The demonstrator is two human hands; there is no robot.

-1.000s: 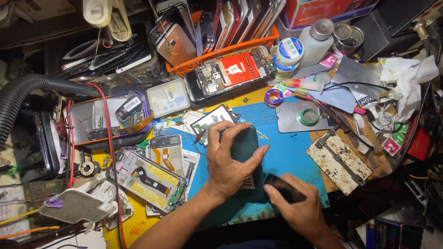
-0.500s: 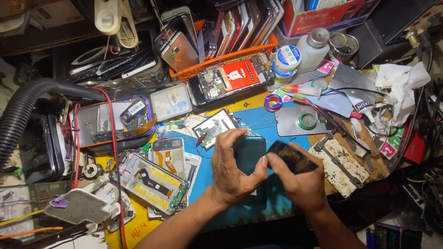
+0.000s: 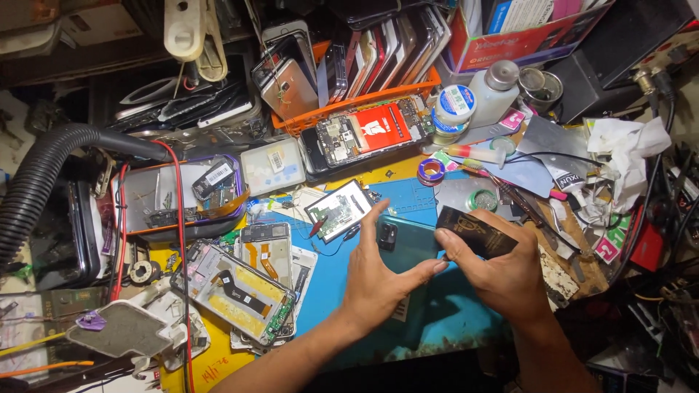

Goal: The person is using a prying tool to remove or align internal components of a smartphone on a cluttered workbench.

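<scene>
Teal phone: one teal-green phone point(image 3: 408, 244) lies back-up on the blue mat point(image 3: 342, 291), its camera block at the upper left corner.
Phone axis: the long axis runs from upper left to lower right in the head view; the camera end points away from the person, and the lower end is hidden under the left hand.
Left hand: the left hand point(image 3: 382, 280) lies flat over the phone, forefinger stretched toward the camera block, thumb out to the right along the phone's edge; the grip is spread wide, pressing down, not closed round anything.
Right hand: the right hand point(image 3: 502, 273) pinches one black rectangular part point(image 3: 477, 231) between thumb and fingers; the grip is closed on it, just to the right of the phone.
Black part axis: its long side runs upper left to lower right, tilted, with its near corner close to the phone's right edge.
Hands counted: two, both the person's own.
Mat and desk: the mat covers the middle of a crowded desk point(image 3: 378, 173).
Opened phones: two stripped phone frames point(image 3: 244, 287) lie left of the mat, overlapping; one more opened phone with a red patch point(image 3: 371, 131) lies beyond it.
Small board: one small circuit board point(image 3: 338, 209) sits just above the left forefinger.
Orange rack: one orange rack point(image 3: 357, 102) holds a row of phones standing on edge; the number is hard to tell.
Hose: one black ribbed hose point(image 3: 44, 175) curves along the left.
</scene>
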